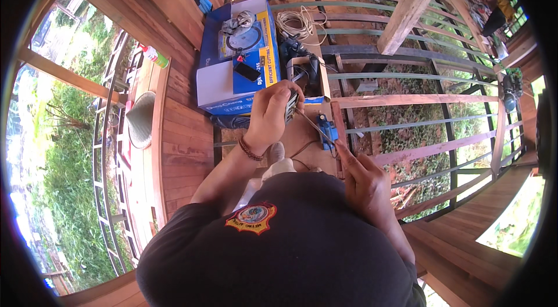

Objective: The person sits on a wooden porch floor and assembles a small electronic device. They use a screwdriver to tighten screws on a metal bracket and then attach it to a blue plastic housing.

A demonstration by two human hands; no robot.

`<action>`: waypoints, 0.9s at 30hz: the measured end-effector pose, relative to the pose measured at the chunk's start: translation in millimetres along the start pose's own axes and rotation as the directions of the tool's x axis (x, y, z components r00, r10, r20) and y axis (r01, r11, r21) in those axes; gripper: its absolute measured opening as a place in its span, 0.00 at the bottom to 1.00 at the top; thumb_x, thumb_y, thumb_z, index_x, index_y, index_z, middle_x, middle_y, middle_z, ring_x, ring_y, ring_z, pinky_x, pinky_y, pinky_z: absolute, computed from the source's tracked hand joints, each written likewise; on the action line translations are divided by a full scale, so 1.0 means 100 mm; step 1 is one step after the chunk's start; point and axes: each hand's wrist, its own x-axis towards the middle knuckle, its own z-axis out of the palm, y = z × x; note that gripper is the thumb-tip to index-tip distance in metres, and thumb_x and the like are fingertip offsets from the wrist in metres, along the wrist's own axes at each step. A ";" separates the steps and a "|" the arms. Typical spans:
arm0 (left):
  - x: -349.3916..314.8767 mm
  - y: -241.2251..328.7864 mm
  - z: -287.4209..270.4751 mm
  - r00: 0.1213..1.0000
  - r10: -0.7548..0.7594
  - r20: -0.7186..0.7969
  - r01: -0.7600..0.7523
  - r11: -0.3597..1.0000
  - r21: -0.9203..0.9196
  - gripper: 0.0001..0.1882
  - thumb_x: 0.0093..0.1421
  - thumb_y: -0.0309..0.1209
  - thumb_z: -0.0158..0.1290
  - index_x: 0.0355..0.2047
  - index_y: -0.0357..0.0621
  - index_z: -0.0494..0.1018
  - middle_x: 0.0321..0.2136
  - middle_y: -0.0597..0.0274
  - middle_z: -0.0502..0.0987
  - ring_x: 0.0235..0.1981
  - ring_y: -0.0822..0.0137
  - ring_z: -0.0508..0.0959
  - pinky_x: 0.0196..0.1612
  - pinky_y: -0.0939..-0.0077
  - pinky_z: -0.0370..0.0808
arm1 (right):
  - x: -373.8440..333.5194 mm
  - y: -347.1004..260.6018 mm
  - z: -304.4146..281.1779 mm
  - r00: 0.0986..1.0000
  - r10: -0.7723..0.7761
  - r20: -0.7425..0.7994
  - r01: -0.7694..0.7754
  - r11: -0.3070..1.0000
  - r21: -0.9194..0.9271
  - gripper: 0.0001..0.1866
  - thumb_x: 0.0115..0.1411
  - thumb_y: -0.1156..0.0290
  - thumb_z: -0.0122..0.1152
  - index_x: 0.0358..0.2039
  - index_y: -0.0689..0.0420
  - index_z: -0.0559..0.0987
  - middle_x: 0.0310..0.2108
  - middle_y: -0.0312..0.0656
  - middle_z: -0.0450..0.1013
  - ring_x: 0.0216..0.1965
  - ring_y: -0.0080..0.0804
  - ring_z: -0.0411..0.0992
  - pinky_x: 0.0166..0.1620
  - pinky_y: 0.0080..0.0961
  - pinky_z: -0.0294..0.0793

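Observation:
My left hand [272, 114] is closed around a small dark box-shaped device [291, 108], held up in front of my chest. A thin brown strand [314, 125] runs from that device down to my right hand [361, 178], whose fingers pinch its lower end. A small blue tool [326, 129] lies on the wooden plank just behind the strand. A brown beaded band sits on my left wrist [250, 149].
A blue and white cardboard box [224, 83] with a disc on top lies on the planks ahead. A coil of pale cord [297, 21] and a black power tool [302, 63] sit beside it. Metal rails [407, 77] span open ground to the right.

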 end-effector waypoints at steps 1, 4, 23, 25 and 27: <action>0.00 0.01 0.00 1.000 0.003 -0.003 -0.003 1.000 0.009 0.22 0.70 0.37 0.37 0.33 0.31 0.75 0.25 0.58 0.77 0.28 0.71 0.76 0.35 0.75 0.74 | 0.00 -0.01 -0.01 1.000 0.000 -0.005 0.000 1.000 -0.007 0.29 0.56 0.80 0.59 0.59 0.46 0.79 0.21 0.40 0.68 0.19 0.39 0.72 0.24 0.37 0.74; 0.01 0.02 0.02 0.999 -0.048 -0.023 0.047 0.998 -0.033 0.23 0.70 0.39 0.36 0.34 0.32 0.75 0.25 0.57 0.77 0.28 0.70 0.76 0.35 0.74 0.74 | 0.00 -0.04 -0.03 1.000 -0.003 -0.002 0.003 0.999 -0.032 0.29 0.56 0.80 0.59 0.59 0.46 0.79 0.22 0.40 0.68 0.19 0.41 0.72 0.24 0.37 0.74; -0.05 -0.06 0.04 0.945 -0.308 -0.111 0.296 0.948 -0.112 0.24 0.72 0.41 0.35 0.34 0.36 0.75 0.26 0.57 0.78 0.26 0.68 0.77 0.33 0.73 0.77 | 0.01 -0.01 0.05 0.999 0.040 0.029 -0.039 0.998 -0.045 0.27 0.57 0.79 0.60 0.58 0.45 0.80 0.23 0.41 0.69 0.20 0.42 0.73 0.25 0.40 0.72; -0.06 -0.08 0.03 0.948 -0.300 -0.108 0.290 0.951 -0.104 0.24 0.73 0.41 0.35 0.35 0.36 0.75 0.26 0.57 0.78 0.26 0.68 0.77 0.33 0.73 0.76 | 0.01 0.00 0.06 0.999 0.038 0.028 -0.036 0.998 -0.050 0.27 0.57 0.79 0.60 0.58 0.45 0.80 0.23 0.41 0.69 0.20 0.42 0.73 0.25 0.40 0.72; -0.06 -0.09 0.02 0.948 -0.300 -0.107 0.290 0.952 -0.101 0.23 0.73 0.41 0.36 0.35 0.35 0.75 0.27 0.57 0.78 0.26 0.68 0.77 0.33 0.73 0.76 | 0.01 0.00 0.06 0.999 0.036 0.028 -0.035 0.998 -0.053 0.27 0.57 0.78 0.61 0.57 0.45 0.80 0.23 0.41 0.68 0.20 0.42 0.73 0.25 0.40 0.72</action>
